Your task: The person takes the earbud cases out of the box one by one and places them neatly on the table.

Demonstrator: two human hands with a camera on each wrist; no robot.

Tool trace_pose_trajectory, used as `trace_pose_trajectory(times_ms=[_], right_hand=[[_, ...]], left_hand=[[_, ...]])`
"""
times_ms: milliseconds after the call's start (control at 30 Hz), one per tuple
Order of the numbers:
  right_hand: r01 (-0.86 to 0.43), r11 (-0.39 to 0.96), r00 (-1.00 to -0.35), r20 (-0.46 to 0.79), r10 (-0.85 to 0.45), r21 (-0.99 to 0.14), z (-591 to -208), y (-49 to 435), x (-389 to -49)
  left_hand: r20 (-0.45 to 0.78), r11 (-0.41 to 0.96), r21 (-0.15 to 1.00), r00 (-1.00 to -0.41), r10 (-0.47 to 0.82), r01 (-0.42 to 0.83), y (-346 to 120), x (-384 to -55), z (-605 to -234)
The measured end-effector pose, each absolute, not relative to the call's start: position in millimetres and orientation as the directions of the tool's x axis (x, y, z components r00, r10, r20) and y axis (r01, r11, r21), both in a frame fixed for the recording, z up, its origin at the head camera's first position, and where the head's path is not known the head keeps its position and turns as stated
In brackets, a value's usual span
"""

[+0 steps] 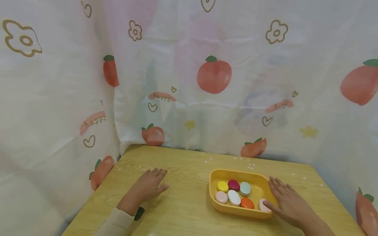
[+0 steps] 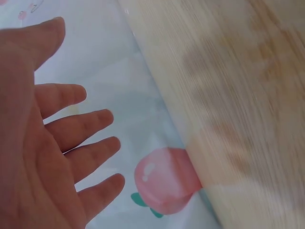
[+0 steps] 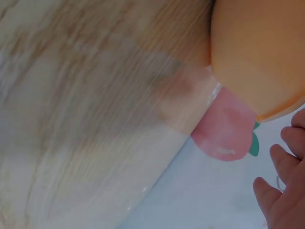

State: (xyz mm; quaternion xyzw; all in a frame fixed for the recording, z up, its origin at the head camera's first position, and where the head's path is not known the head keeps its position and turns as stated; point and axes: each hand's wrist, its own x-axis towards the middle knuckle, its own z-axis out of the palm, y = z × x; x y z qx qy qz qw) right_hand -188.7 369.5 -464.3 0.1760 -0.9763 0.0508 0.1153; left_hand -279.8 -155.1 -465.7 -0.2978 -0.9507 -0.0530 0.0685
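A yellow-orange tray [image 1: 234, 213] with rounded corners stands on the wooden table. Inside lie several smooth oval pieces, among them a yellow one [image 1: 222, 186], a dark red one [image 1: 233, 185], a pale green one [image 1: 245, 189], a white one [image 1: 234, 198] and an orange one [image 1: 247, 203]. My right hand [image 1: 290, 203] is at the tray's right end, fingers extended along the outside. Its thumb reaches over the rim by a pale pink piece [image 1: 263, 205], partly covering it; whether it touches is unclear. My left hand [image 1: 147, 186] is over the table's left part, palm down, fingers straight, holding nothing.
A white cloth [image 1: 183, 108] printed with peaches and flowers surrounds the table [image 1: 183, 190] at the back and sides. Small white specks [image 1: 251, 165] dot the far part of the tabletop. A dark object [image 1: 139, 213] shows beside the left wrist.
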Motion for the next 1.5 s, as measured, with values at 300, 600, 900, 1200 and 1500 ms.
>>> trace_pose_trajectory(times_ms=[300, 600, 900, 1200, 1500], right_hand=[[-0.384, 0.920, -0.895, 0.274, -0.352, -0.073, -476.2, 372.2, -186.4], [-0.381, 0.921, -0.895, 0.281, -0.346, -0.082, -480.2, 380.2, -190.5], [-0.309, 0.938, -0.936, 0.226, -0.271, -0.155, -481.9, 370.5, -185.2], [-0.309, 0.943, -0.936, 0.213, -0.280, -0.120, -484.4, 368.7, -187.4], [-0.321, 0.937, -0.937, 0.191, -0.292, -0.137, -485.5, 374.7, -192.7]], left_hand=[[0.232, 0.755, -0.020, -0.732, 0.641, 0.655, -138.0, -289.0, -466.5], [0.249, 0.698, -0.060, -0.666, 0.703, 0.714, -116.6, -305.2, -469.6], [0.236, 0.659, -0.041, -0.634, 0.736, 0.751, -91.5, -305.5, -464.2], [0.240, 0.610, -0.024, -0.588, 0.772, 0.792, -58.4, -306.2, -455.2], [0.232, 0.579, -0.026, -0.559, 0.796, 0.815, -30.0, -315.5, -450.9]])
